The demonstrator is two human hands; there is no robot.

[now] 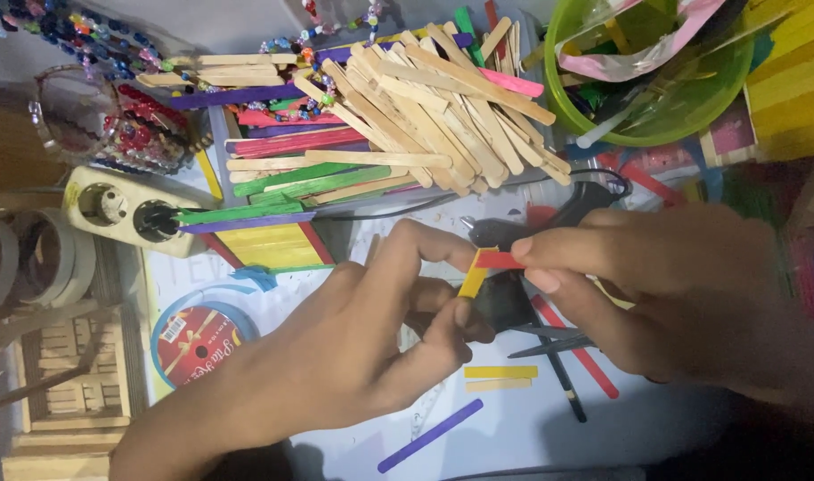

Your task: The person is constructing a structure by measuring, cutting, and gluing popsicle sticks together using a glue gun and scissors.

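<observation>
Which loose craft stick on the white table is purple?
The long purple craft stick lying diagonally below the left hand; the short sticks near it are yellow and plain wood.

I've got both hands meeting mid-table: left hand [354, 347] coming in from the lower left, right hand [656, 285] from the right, fingertips touching the same two short sticks [483, 265], which cross each other between them. Behind the hands, a heap of craft sticks [425, 116] sits on a tray [220, 134]. Right of the heap, at the far right corner, a bowl [692, 116]. Left of the tray, a power strip [122, 209], with a ribbon spool [198, 343] nearer me. Scissors [549, 343] lie under the right hand; a loose stick [429, 436] lies nearest me.
</observation>
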